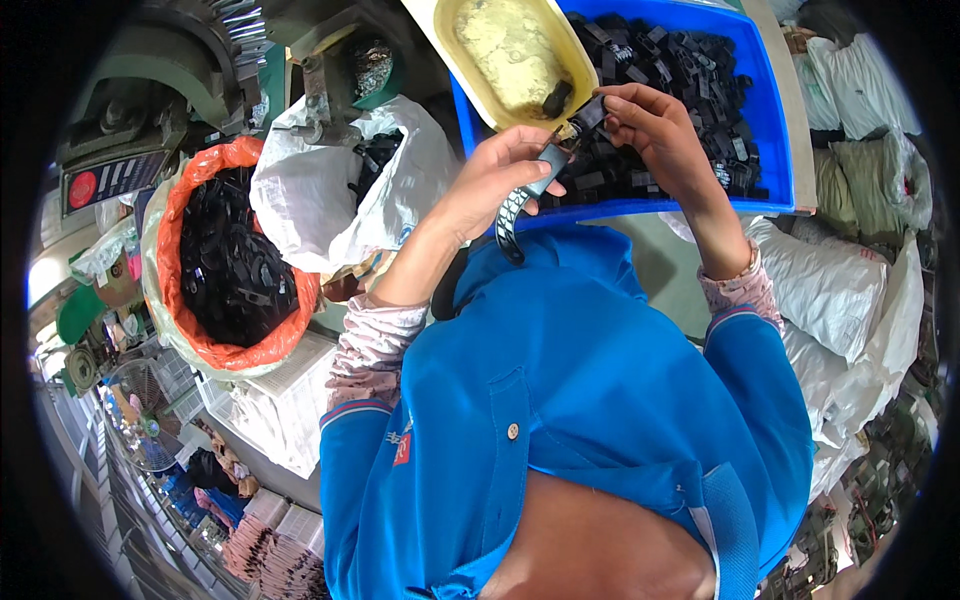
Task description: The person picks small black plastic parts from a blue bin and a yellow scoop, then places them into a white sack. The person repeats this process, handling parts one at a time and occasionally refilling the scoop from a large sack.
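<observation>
My left hand (500, 172) is closed around a grey hand tool (540, 172) with a curved black-and-white patterned tail (507, 215). The tool's tip, beside the lower end of the yellow tub (585, 50), is too small to make out. Just to the right, my right hand (650, 120) pinches a small black plastic part (590, 115) between thumb and fingers, close to the tool's tip. Both hands are held over the near left part of a blue bin (785, 120) filled with black plastic parts (690, 90). Pale yellow paste or powder and one dark piece lie in the tub.
An orange-lined sack (215, 355) of black parts stands left, beside a white sack (300, 200) with more of them. Dark machinery (150, 80) rises behind. White bulging sacks (820, 290) line the right side. A white crate (270, 390) sits at lower left.
</observation>
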Demonstrator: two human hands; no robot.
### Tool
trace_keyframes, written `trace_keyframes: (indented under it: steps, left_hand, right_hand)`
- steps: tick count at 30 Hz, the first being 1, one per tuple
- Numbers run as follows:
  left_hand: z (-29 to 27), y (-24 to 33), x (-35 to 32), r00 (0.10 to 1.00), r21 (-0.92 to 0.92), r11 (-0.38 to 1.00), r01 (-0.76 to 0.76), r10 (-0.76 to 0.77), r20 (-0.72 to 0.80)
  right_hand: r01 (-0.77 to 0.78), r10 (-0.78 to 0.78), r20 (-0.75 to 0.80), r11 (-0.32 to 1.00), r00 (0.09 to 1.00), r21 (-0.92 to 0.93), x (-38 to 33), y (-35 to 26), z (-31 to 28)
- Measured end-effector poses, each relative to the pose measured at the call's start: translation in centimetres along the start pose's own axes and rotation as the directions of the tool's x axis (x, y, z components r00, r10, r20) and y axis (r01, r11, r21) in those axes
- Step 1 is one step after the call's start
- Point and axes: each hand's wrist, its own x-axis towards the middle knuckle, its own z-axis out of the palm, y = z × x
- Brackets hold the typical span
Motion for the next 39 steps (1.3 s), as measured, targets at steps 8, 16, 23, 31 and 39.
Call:
trace_keyframes:
  steps: [8, 16, 23, 31, 39]
  left_hand:
    - [0.2, -0.3, 0.4, 0.999, 0.016, 0.999, 0.045, -0.045, 0.016]
    - [0.6, -0.8, 1.1, 0.999, 0.01, 0.999, 0.041, -0.042, 0.028]
    - [0.4, -1.2, 1.5, 0.999, 0.021, 0.999, 0.047, -0.047, 0.007]
    - [0.2, -1.3, 2.0, 0.999, 0.185, 0.982, -0.025, 0.033, -0.041]
    - [0.1, -1.4, 0.5, 0.916, 0.682, 0.713, -0.163, 0.367, -0.164]
  right_hand:
    - [0.003, -0.005, -0.017, 0.991, 1.0, -0.135, -0.1, 0.3, 0.0]
    - [-0.002, 0.008, 0.034, 0.989, 0.999, -0.15, 0.3, 1.2, -0.2]
    - [-0.015, 0.023, 0.057, 0.991, 0.998, -0.135, 0.3, 1.9, 0.0]
    - [0.07, -0.06, 0.054, 0.974, 0.997, -0.216, -1.2, 2.5, 2.0]
    - [0.107, -0.107, -0.018, 0.994, 0.994, 0.007, -2.2, 4.0, 4.0]
